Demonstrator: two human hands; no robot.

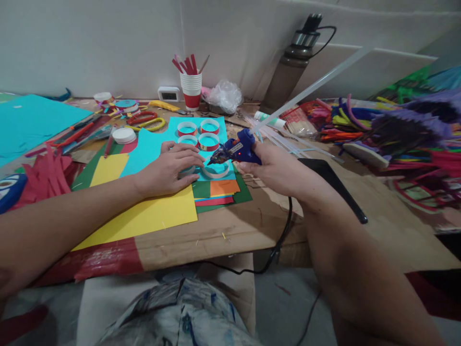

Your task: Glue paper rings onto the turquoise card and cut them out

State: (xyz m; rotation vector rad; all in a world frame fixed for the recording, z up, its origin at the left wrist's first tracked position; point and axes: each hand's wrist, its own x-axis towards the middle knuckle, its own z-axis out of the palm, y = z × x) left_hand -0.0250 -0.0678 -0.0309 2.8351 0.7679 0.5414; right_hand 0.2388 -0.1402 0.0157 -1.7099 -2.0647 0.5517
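My right hand (275,163) is closed around a blue hot glue gun (242,146), with a long clear glue stick (313,89) standing out of its back. A small red light shows on the gun, and its nozzle points left over a white paper ring (217,169). My left hand (178,166) lies with fingers stretched out and thumb apart, over another ring that it partly hides. Beneath these is a light blue sheet (174,126). Further back on it stand several rings with red outsides, one being this red ring (209,142). Whether the nozzle touches the ring I cannot tell.
Yellow paper (169,211) lies under my left forearm. A cup of red strips (191,91), a tilted dark bottle (290,69) and scissors (147,122) stand or lie behind. Pipe cleaners (345,117) crowd the right. The gun's black cord (284,235) hangs over the front edge.
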